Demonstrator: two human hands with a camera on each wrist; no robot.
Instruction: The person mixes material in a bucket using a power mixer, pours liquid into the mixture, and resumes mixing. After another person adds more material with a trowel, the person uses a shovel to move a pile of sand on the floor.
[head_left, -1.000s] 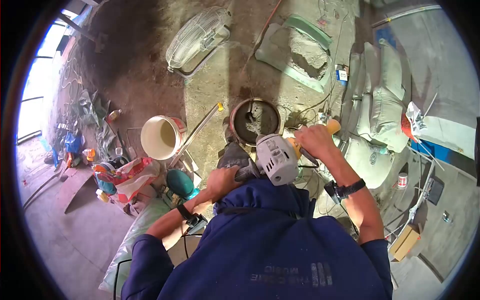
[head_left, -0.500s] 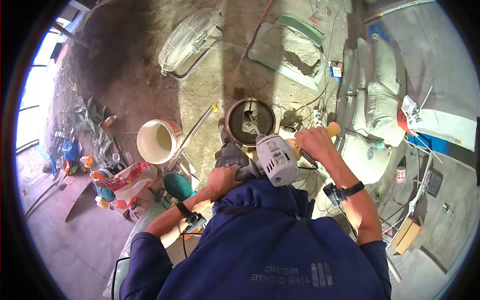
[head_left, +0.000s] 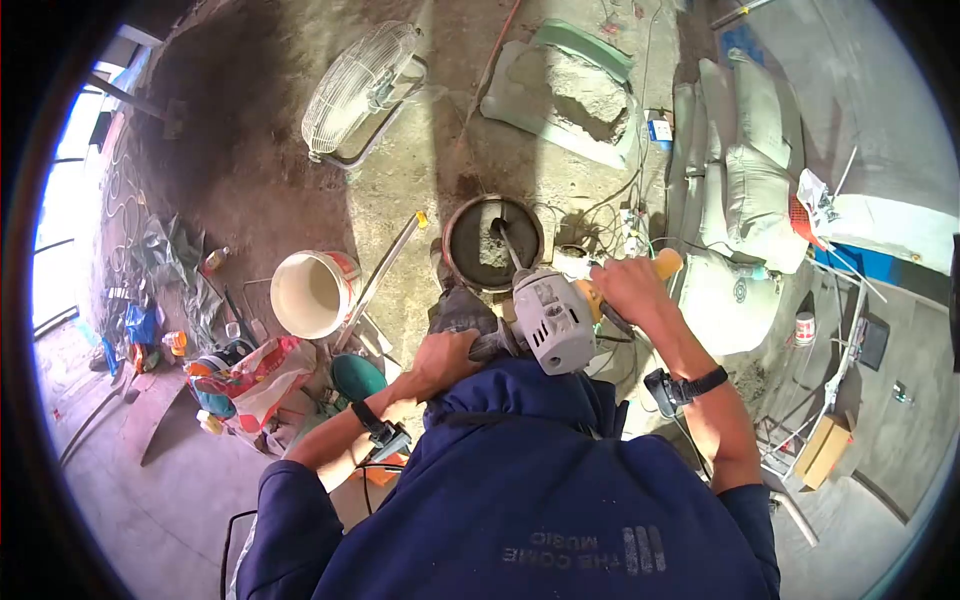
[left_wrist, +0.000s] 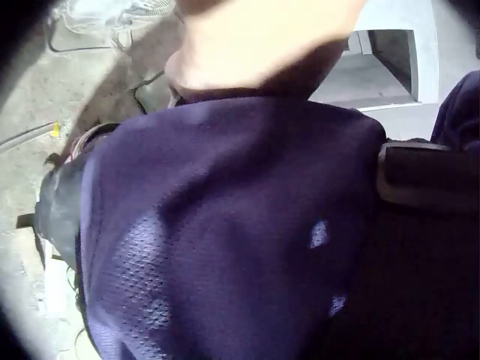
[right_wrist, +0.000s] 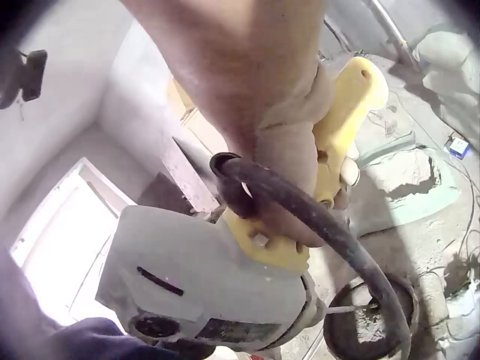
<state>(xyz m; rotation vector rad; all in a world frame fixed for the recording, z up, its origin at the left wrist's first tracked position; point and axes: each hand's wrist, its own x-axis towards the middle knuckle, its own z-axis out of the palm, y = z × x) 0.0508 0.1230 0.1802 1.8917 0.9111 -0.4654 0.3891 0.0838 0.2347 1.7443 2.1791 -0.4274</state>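
A grey power drill (head_left: 553,320) with a yellow rear handle (right_wrist: 349,112) is held over a round bucket (head_left: 452,262). Its rod reaches down into grey mix (head_left: 494,250) inside the bucket. My right hand (head_left: 634,290) grips the yellow handle, fingers curled round it; in the right wrist view the hand (right_wrist: 289,165) is behind the black cable (right_wrist: 322,225). My left hand (head_left: 445,360) grips the dark side handle (head_left: 488,346) at the drill's left. The left wrist view is mostly filled by dark blue cloth (left_wrist: 225,225), and the fingers are hidden there.
A white bucket (head_left: 312,296) and a long metal bar (head_left: 385,268) lie left of the round bucket. Beyond are a fan (head_left: 362,92) and an opened bag of powder (head_left: 590,100). Stacked sacks (head_left: 755,185) stand at the right, and cables run over the floor.
The head view has shifted a little, so the floor objects sit further left in it. Both hands keep their hold, and the drill's rod has changed its slant in the bucket.
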